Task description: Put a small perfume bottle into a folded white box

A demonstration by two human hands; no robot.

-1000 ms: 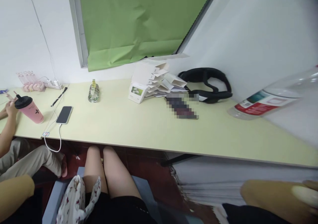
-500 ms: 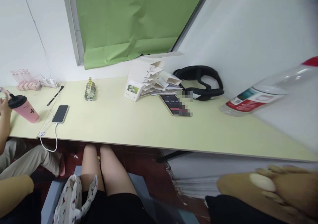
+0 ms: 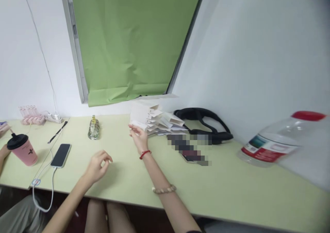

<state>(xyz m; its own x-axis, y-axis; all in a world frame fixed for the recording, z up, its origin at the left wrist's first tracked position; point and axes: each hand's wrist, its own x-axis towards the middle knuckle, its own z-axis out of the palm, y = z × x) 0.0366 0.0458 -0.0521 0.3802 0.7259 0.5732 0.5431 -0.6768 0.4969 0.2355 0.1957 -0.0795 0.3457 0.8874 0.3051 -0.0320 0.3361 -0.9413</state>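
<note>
My right hand (image 3: 138, 137) reaches over the pale yellow-green table (image 3: 232, 188) and rests against the near left end of a pile of white folded paper boxes (image 3: 157, 121); whether the fingers have closed on a box is hard to tell. A red string and a bead bracelet circle that arm. My left hand (image 3: 97, 165) hovers just above the table in front of me, fingers loosely curled with nothing in them.
A small glass bottle (image 3: 93, 128) stands near the wall. A black phone (image 3: 61, 155) lies charging at the left, next to a pink cup (image 3: 23, 150) by another person's hand (image 3: 3, 129). A second phone (image 3: 192, 154), black headgear (image 3: 203, 123) and a large plastic bottle (image 3: 278, 140) are at the right.
The view has tilted upward. Both my arms have come up from below the table's edge, the right reaching the pile of boxes, the left stopping over the table.
</note>
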